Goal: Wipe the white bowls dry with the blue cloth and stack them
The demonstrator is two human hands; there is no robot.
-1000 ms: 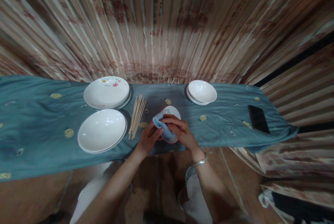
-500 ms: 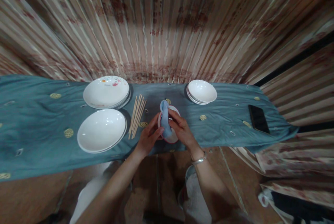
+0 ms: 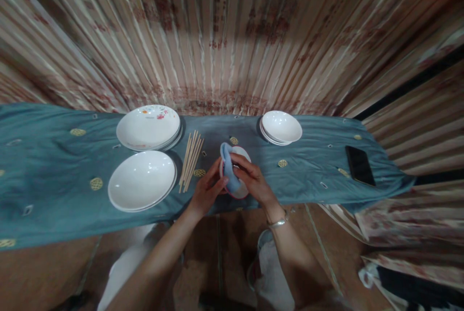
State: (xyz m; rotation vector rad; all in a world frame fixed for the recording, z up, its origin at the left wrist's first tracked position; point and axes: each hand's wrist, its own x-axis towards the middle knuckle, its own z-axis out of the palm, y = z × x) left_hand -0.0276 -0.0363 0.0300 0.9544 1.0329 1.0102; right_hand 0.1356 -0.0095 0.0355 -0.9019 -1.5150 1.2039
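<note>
Close to the table's front edge, my left hand point(image 3: 208, 187) grips the left side of a small white bowl point(image 3: 242, 154) with a red rim. The fingers of my right hand point(image 3: 253, 178) are closed on a light blue cloth point(image 3: 228, 166), which lies folded over the bowl's left rim and reaches inside it. Part of the bowl is hidden by the cloth and my fingers. Left of my hands lies a bundle of wooden chopsticks point(image 3: 191, 161).
At the left stand a stack of flowered plates point(image 3: 145, 129) and a stack of deep white plates point(image 3: 141, 180). Stacked white bowls point(image 3: 282, 127) stand at the back right. A black phone point(image 3: 360, 165) lies farther right on the teal tablecloth point(image 3: 308, 180). A pleated curtain point(image 3: 224, 59) hangs behind.
The upper end of the blue cloth has dropped slightly and shifted left at the bowl's rim. Both hands stay in nearly the same place.
</note>
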